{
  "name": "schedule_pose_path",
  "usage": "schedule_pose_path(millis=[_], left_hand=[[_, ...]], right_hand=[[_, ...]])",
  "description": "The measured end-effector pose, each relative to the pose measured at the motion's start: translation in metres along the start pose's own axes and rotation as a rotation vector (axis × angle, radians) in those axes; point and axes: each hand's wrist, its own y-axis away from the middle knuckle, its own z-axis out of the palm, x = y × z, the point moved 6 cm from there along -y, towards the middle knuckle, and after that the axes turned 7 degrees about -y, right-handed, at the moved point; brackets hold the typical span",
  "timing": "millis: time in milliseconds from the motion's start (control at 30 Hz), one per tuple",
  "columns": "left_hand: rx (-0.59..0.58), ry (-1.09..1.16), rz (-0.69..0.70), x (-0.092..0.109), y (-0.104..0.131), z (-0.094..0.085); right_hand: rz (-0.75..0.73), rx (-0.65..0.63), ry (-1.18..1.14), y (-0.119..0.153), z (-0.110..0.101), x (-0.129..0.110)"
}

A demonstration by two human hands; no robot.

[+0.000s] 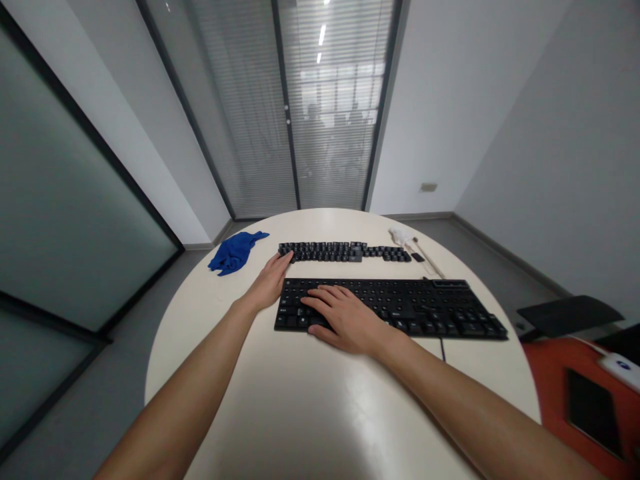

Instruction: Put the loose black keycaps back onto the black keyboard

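A black keyboard [415, 303] lies across the round white table, with some bare, flatter-looking areas in its upper left part. My right hand [345, 320] rests over its left part, fingers spread and pointing left. Behind the keyboard, loose black keycaps [330, 252] stand in rows. My left hand [271, 280] is at the left end of these rows, its fingertips by the leftmost keycaps; whether it pinches one is too small to tell.
A crumpled blue cloth [237, 253] lies at the table's back left. At the back right are a white crumpled item [401, 237], a thin stick [429, 258] and a small black piece [417, 257]. A red surface [555, 380] holding a dark phone-like device [593, 410] stands right of the table.
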Motion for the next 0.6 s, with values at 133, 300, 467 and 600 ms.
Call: schedule_pose_path(millis=[133, 300, 467, 600], left_hand=[[0.03, -0.054, 0.024, 0.004, 0.0, -0.004], [0.067, -0.136, 0.018, 0.011, -0.001, -0.013], [0.035, -0.177, -0.036, 0.013, -0.001, -0.02], [0.031, -0.193, -0.081, 0.015, 0.003, -0.027]], right_hand=[[-0.002, -0.006, 0.003, 0.0, 0.0, -0.001], [-0.003, -0.006, 0.011, 0.0, 0.0, 0.0], [-0.005, -0.007, 0.0, 0.001, 0.001, 0.001], [-0.002, -0.006, -0.009, 0.001, 0.0, 0.002]])
